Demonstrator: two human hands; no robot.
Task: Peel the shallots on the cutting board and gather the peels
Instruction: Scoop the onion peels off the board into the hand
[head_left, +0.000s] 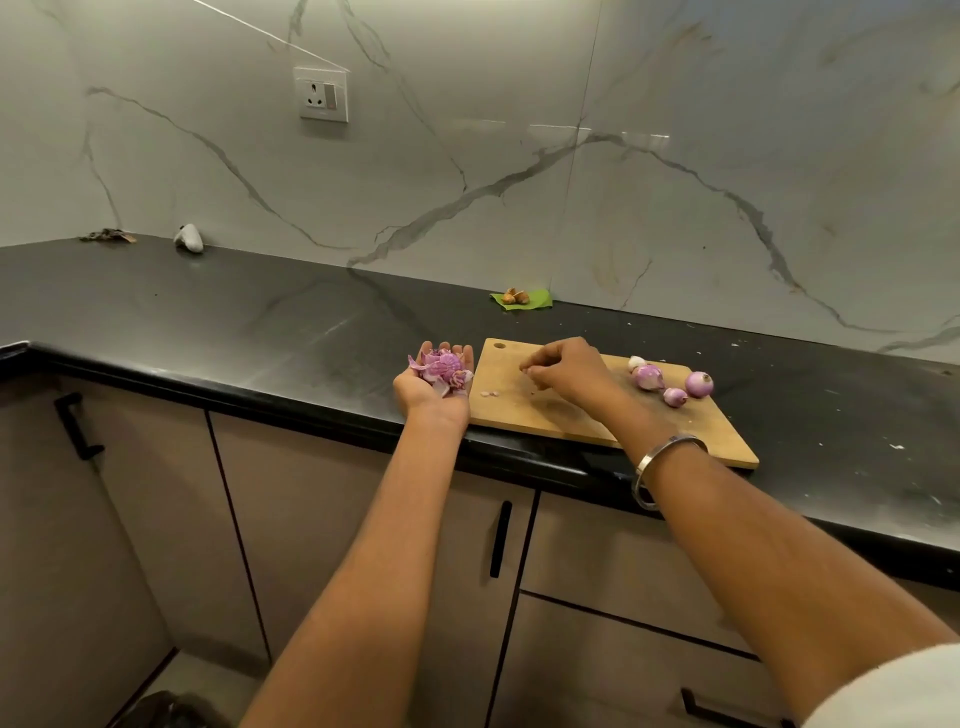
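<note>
Head view: the left hand (436, 384) is cupped open, mid-frame, carrying the peels (441, 370). The right hand (563, 370) pinches a tiny bit over the cutting board (519, 410). Pick up the last small bits (489, 394) gently and keep the cupped hand level.

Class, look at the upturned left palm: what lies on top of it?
A heap of purple shallot peels lies on the cupped left hand. The heap covers the palm's middle, so anything beneath the peels cannot be seen.
</note>
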